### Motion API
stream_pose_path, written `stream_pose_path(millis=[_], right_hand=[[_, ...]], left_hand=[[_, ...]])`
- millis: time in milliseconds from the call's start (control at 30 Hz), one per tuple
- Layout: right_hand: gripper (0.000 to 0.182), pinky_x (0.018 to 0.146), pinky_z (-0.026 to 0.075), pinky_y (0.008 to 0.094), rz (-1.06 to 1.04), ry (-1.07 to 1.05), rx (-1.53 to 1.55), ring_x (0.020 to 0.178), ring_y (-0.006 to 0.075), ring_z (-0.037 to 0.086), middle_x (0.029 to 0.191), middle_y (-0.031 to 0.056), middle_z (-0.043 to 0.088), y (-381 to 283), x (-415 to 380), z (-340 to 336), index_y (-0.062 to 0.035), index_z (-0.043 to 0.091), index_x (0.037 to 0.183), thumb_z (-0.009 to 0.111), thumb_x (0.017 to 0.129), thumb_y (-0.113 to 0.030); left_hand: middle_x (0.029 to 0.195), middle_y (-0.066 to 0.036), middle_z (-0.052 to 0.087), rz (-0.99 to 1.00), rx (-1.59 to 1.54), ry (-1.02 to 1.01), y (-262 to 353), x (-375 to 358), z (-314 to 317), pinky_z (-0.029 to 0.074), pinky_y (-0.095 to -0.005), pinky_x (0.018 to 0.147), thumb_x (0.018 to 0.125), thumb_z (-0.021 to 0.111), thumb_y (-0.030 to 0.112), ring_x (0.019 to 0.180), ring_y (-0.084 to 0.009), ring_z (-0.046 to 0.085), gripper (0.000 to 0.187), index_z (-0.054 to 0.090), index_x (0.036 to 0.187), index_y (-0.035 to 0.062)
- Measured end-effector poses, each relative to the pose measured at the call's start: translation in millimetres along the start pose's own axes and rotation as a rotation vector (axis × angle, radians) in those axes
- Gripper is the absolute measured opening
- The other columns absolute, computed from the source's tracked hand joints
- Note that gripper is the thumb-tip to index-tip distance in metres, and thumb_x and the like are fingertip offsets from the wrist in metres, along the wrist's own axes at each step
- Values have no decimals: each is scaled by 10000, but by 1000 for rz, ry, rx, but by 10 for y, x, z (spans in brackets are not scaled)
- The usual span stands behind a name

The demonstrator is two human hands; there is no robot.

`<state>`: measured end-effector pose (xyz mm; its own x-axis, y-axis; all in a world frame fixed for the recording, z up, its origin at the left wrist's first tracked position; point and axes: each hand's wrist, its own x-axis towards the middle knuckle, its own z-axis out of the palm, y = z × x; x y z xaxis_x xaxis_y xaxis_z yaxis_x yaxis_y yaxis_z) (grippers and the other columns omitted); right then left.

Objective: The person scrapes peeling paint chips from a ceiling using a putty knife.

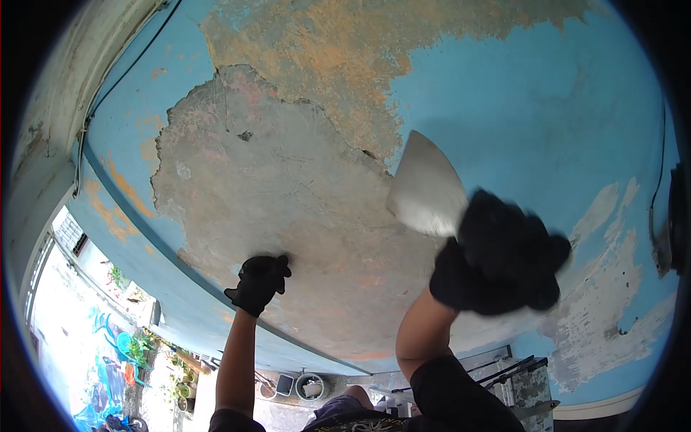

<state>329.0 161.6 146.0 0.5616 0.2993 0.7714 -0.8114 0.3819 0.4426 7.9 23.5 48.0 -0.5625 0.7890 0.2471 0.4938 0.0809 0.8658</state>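
A wide metal scraper is gripped in my right hand, which wears a black glove. Its blade points up and left, over the border of bare plaster and blue paint; whether it touches the wall I cannot tell. My left hand, also in a black glove, is at the bare grey patch lower left, fingers partly curled, with nothing visible in it. Above the grey patch is a rough orange-brown area where paint is gone. Blue paint covers the upper right of the wall.
A ledge runs diagonally along the wall at left. Below are a round bucket, potted plants and blue chairs. Metal bars stand low right. A dark fixture with a cable is at far right.
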Motion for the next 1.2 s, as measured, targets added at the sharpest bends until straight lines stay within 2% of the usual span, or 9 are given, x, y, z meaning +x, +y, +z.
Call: stream_pose_path(millis=[233, 333, 667, 867, 900, 933, 1133, 1167, 1200], right_hand=[[368, 459, 312, 320, -57, -54, -23, 414, 134, 365, 576, 37, 478, -181, 201, -95, -138, 444, 667, 553, 961, -331], [387, 480, 271, 307, 184, -276, 209, 418, 122, 285, 514, -17, 343, 422, 283, -156, -175, 378, 637, 441, 979, -345], [363, 500, 275, 310, 163, -263, -18, 426, 126, 256, 495, -26, 311, 257, 386, 4, -180, 343, 636, 537, 912, -315], [393, 449, 256, 303, 26, 72, 87, 412, 129, 289, 498, -5, 345, 319, 370, 219, -161, 400, 644, 545, 940, -374], [461, 419, 219, 303, 221, -331, 196, 400, 131, 256, 477, -3, 300, 554, 513, -29, -155, 357, 606, 532, 958, -394], [508, 399, 202, 303, 300, -141, 322, 383, 133, 259, 459, 1, 297, 746, 424, 71, -153, 339, 580, 525, 973, -416], [443, 423, 242, 298, 106, -223, 180, 391, 124, 277, 481, 1, 325, 551, 467, 409, -150, 343, 634, 489, 1011, -331], [429, 428, 232, 306, 235, -213, -30, 404, 122, 253, 482, -6, 299, 815, 469, 306, -143, 333, 632, 448, 1028, -261], [424, 436, 233, 317, 463, -71, 301, 418, 126, 254, 491, -8, 301, 1027, 435, 295, -133, 316, 630, 457, 1026, -188]], left_hand=[[570, -40, 628, -1, -53, -20, 0, 15, -12, 417, -263, 450, 937, 689, 263, 445, -104, 542, 340, 693, 697, 23], [545, -39, 614, -44, 54, 25, 130, -77, 18, 408, -259, 447, 936, 692, 248, 441, -101, 537, 332, 695, 691, 23], [495, -29, 575, -31, 11, -12, 64, -38, -17, 409, -270, 462, 933, 694, 275, 440, -99, 525, 357, 698, 676, 27], [510, -29, 583, -14, -54, -27, 38, -8, -37, 415, -274, 484, 932, 692, 301, 439, -99, 520, 368, 702, 684, 29], [518, -30, 589, -7, -27, -22, 41, -32, -38, 415, -274, 481, 927, 699, 295, 439, -99, 520, 360, 702, 684, 30], [518, -30, 589, -10, -30, -26, 27, -79, -38, 415, -274, 481, 927, 699, 295, 439, -99, 520, 360, 702, 684, 30], [528, -25, 601, 18, 2, -41, 93, -71, -84, 413, -270, 472, 923, 707, 290, 441, -96, 516, 341, 709, 697, 34], [528, -25, 601, 6, -4, -43, 74, -106, -92, 413, -270, 472, 923, 707, 290, 441, -96, 516, 341, 709, 697, 34], [532, -26, 602, -16, -21, -54, 77, -97, -98, 418, -269, 476, 923, 708, 286, 448, -96, 520, 333, 711, 706, 33]])
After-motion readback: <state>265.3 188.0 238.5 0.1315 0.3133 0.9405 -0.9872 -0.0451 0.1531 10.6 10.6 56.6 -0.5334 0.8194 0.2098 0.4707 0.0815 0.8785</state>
